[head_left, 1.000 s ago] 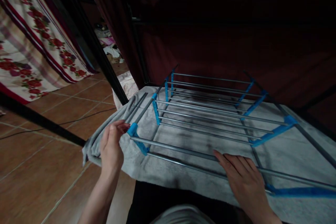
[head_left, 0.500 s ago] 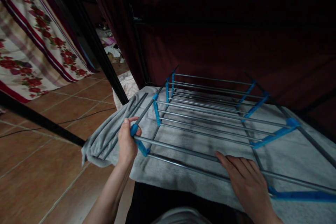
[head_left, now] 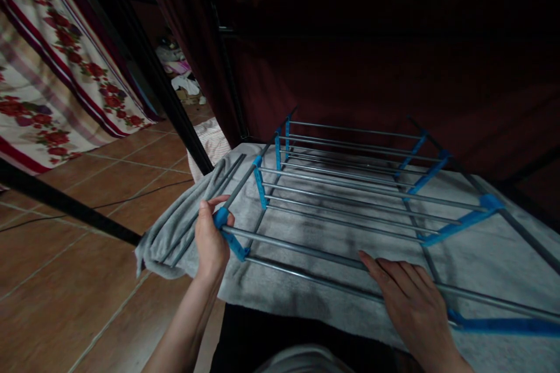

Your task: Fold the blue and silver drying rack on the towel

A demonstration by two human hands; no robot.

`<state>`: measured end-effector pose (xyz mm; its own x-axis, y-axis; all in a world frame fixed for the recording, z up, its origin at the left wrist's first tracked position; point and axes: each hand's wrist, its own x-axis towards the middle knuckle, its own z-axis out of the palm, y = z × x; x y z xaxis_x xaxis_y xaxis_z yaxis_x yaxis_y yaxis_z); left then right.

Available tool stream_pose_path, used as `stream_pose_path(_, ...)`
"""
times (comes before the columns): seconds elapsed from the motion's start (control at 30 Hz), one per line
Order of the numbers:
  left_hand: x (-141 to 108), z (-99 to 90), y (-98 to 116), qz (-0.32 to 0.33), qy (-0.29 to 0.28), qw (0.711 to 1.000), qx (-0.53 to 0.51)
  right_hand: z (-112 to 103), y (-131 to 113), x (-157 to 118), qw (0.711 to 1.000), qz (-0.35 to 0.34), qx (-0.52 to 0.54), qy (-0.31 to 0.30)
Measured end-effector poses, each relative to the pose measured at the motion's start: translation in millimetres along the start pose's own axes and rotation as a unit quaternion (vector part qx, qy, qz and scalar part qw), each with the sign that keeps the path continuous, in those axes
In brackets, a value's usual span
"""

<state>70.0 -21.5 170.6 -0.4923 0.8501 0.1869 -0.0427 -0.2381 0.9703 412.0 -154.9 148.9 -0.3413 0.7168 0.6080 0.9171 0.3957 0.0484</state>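
A rack of grey metal tubes with blue plastic connectors lies on a grey blanket before me. My left hand is closed around the blue corner connector at the rack's near left, its thumb on the outer side and its fingertips partly hidden behind. Over the front tube rests my right hand, fingers wrapped across it and thumb along its near length. Several thinner rods span the rack between the connectors farther back. Near the right hand, another blue connector runs to the frame's edge.
Loose grey tubes lie on the bunched blanket at left. Black bed posts rise beside it. A dark red curtain hangs behind, a floral cloth at far left. A cable crosses the tiled floor.
My left hand and the corner connector it holds have shifted very slightly left. The right hand stays where it was on the front tube.
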Motion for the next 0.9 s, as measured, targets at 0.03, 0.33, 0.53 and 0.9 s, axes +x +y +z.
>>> stream_pose_path(0.03,-0.5,0.0,0.5,-0.002,-0.004,1.000,-0.002,0.3,0.0,0.2,1.000,0.003,-0.001,0.000)
stream_pose_path(0.33,-2.0,-1.5,-0.1,-0.006,-0.026,1.000,-0.007,0.9,-0.4,3.1,1.000,0.004,-0.005,0.002)
stream_pose_path(0.53,-2.4,-4.6,-0.8,0.015,-0.017,0.998,0.063,1.1,-2.6,5.4,1.000,0.004,0.003,0.012)
stream_pose_path(0.9,-2.0,-3.0,2.0,0.016,-0.022,0.995,0.093,7.4,-5.0,4.7,0.999,0.022,0.006,0.027)
